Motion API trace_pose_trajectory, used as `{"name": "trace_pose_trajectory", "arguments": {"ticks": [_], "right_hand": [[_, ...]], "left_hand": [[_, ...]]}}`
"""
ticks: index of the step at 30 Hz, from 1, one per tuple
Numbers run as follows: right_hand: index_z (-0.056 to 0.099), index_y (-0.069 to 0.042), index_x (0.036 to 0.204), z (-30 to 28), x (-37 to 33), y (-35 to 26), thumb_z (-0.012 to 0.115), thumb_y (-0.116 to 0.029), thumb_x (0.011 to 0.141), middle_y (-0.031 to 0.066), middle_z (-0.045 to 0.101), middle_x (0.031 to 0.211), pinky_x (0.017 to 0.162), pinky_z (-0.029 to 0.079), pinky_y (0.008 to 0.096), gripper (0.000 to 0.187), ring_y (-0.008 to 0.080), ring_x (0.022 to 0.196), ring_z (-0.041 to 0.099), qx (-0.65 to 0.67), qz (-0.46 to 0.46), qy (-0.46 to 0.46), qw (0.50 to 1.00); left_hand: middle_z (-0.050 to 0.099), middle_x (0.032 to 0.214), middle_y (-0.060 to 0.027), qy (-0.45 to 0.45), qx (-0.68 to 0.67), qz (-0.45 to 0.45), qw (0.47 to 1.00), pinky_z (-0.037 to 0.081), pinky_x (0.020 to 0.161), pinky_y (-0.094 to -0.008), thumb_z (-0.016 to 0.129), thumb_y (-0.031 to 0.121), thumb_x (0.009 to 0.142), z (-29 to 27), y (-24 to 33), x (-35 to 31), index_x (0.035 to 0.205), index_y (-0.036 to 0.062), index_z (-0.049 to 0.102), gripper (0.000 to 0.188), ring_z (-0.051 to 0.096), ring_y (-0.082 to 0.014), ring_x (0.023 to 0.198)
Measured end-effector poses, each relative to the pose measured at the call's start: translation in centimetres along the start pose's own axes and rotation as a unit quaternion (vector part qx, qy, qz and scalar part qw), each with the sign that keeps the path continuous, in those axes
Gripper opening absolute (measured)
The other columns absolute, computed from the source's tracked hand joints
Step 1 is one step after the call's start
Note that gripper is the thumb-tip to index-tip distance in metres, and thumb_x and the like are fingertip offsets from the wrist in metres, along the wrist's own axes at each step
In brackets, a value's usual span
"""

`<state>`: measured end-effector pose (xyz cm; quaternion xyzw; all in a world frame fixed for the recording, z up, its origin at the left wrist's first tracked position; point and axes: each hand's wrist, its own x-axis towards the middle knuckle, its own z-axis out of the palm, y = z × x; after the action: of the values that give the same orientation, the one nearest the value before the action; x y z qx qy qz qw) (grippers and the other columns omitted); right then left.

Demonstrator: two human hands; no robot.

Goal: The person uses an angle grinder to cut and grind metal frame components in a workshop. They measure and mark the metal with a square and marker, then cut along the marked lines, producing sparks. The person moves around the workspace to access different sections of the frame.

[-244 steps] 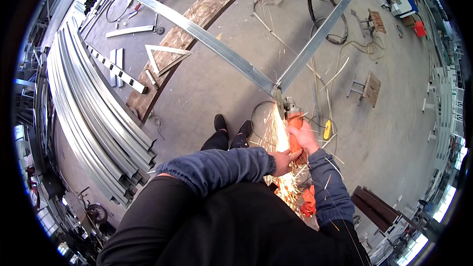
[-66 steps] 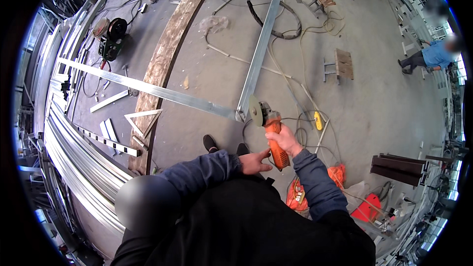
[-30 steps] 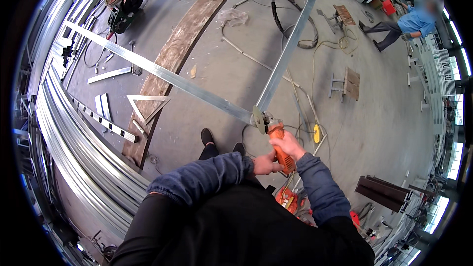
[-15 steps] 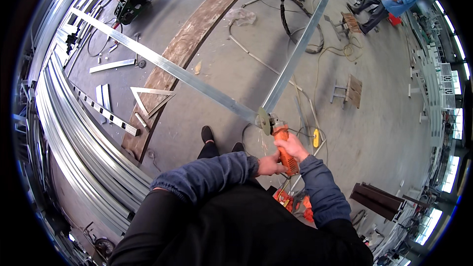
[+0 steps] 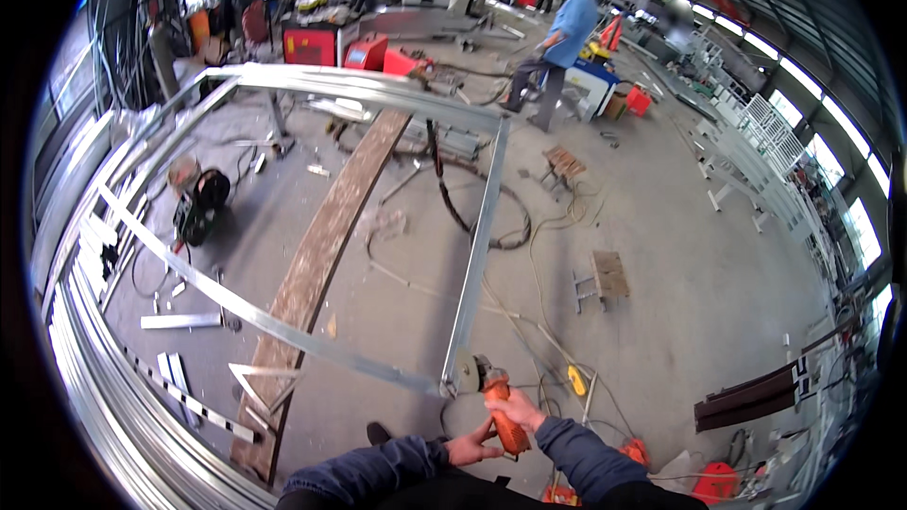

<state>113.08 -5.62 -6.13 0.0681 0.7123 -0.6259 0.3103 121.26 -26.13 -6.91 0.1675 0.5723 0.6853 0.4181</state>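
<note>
An orange angle grinder (image 5: 507,427) is in front of me at the lower middle, its disc (image 5: 464,374) beside the near corner of a metal frame (image 5: 378,365). Whether the disc touches the metal I cannot tell. My right hand (image 5: 519,409) is wrapped over the grinder's body. Lower down, my left hand (image 5: 467,448) grips the rear part from the left side, its fingertips partly behind the housing. The frame's pale bars run from this corner to the far left and straight away from me.
Long metal profiles (image 5: 94,397) lie stacked at left. A worn wooden plank (image 5: 331,227) passes beneath the frame, with a triangular square (image 5: 260,385) by it. Cables and a yellow connector (image 5: 577,380) lie right of the grinder. A person in blue (image 5: 567,33) stands at the back.
My view has tilted up, showing more of the far workshop. The sparks seen by the disc before no longer show. Both hands stay on the grinder; the person in blue is now upright.
</note>
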Motion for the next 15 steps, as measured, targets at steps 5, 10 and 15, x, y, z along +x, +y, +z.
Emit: {"name": "trace_pose_trajectory", "arguments": {"ticks": [5, 10, 15], "right_hand": [[0.064, -0.004, 0.110, 0.2, -0.5, -0.5, 0.075, -0.021, 0.093, 0.0065, 0.068, 0.094, 0.071, 0.060, 0.0390, 0.026, 0.0213, 0.080, 0.069, 0.229, -0.050, 0.123, 0.964], [0.059, -0.004, 0.109, 1.2, -1.0, -3.3, 0.071, -0.022, 0.093, 0.0099, 0.066, 0.090, 0.069, 0.061, 0.0443, 0.026, 0.0282, 0.074, 0.069, 0.354, -0.065, 0.217, 0.907], [0.057, -0.004, 0.107, 1.5, -1.8, -1.9, 0.069, -0.024, 0.094, 0.0113, 0.064, 0.089, 0.073, 0.061, 0.0473, 0.027, 0.0292, 0.076, 0.067, 0.413, -0.068, 0.232, 0.878]], "left_hand": [[0.045, 0.155, -0.0260, 0.015, 0.321, -0.057, 0.945, 0.053, 0.101, -0.0482, 0.078, 0.040, 0.092, 1.2, 7.8, -1.6, 0.170, 0.0211, -0.009, 0.118, 0.064, -0.0376, 0.125], [0.061, 0.114, -0.0255, 0.043, 0.683, 0.041, 0.728, 0.057, 0.081, -0.0512, 0.063, 0.032, 0.099, 1.6, 10.3, -1.3, 0.169, 0.0201, 0.018, 0.084, 0.070, -0.0412, 0.088], [0.065, 0.090, -0.0217, 0.032, 0.745, 0.099, 0.659, 0.050, 0.052, -0.0452, 0.050, 0.025, 0.104, 1.5, 8.9, -0.4, 0.166, 0.0174, 0.028, 0.066, 0.065, -0.0341, 0.061]]}}
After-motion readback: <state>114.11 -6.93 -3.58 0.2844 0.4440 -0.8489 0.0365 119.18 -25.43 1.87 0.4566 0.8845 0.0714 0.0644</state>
